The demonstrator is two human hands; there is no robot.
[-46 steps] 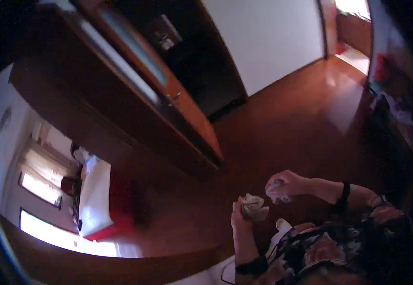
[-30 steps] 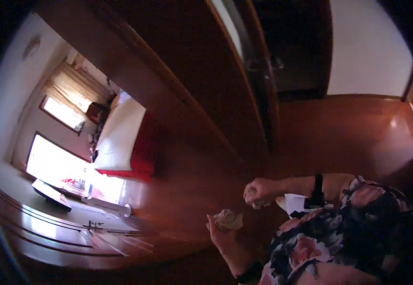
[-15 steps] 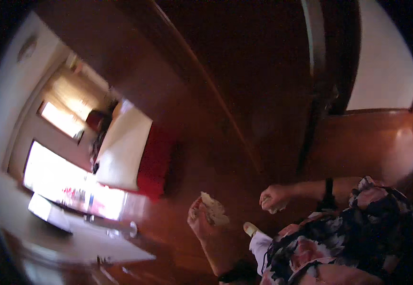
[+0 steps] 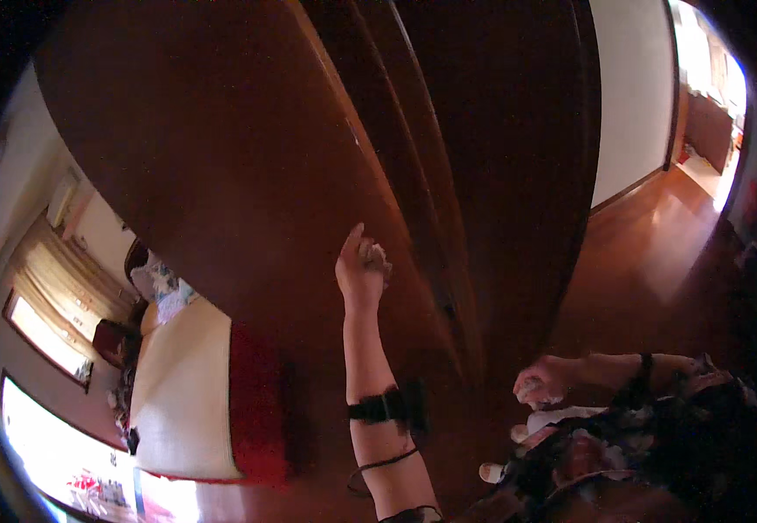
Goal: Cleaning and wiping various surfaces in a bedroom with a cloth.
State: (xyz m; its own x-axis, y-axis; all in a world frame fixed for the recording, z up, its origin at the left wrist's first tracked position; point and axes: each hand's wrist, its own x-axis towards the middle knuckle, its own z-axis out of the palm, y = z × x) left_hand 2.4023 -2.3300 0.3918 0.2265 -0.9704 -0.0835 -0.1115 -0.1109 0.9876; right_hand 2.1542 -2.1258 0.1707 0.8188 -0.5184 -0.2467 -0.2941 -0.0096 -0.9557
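My left hand [image 4: 359,270] is raised, arm stretched forward, in front of a large dark brown wooden door [image 4: 196,131]. Its fingers are closed round a crumpled pale cloth [image 4: 378,255]. Whether cloth or hand touches the wood, I cannot tell. Lower and to the right, near my body, my right hand [image 4: 546,382] is closed, with something pale at its fingers that I cannot make out. A second dark panel [image 4: 518,148] stands to the right of the door's edge.
On the left is a bed [image 4: 187,392] with a pale cover and red side, beneath a curtained window [image 4: 47,336]. Shiny reddish-brown floor [image 4: 640,253] runs right toward a bright doorway, beside a white wall [image 4: 629,96]. My pale shoes [image 4: 492,472] show below.
My left hand has moved up and forward to the door with the cloth. My right hand is slightly farther right and lower. The view has turned, showing the bright doorway on the right.
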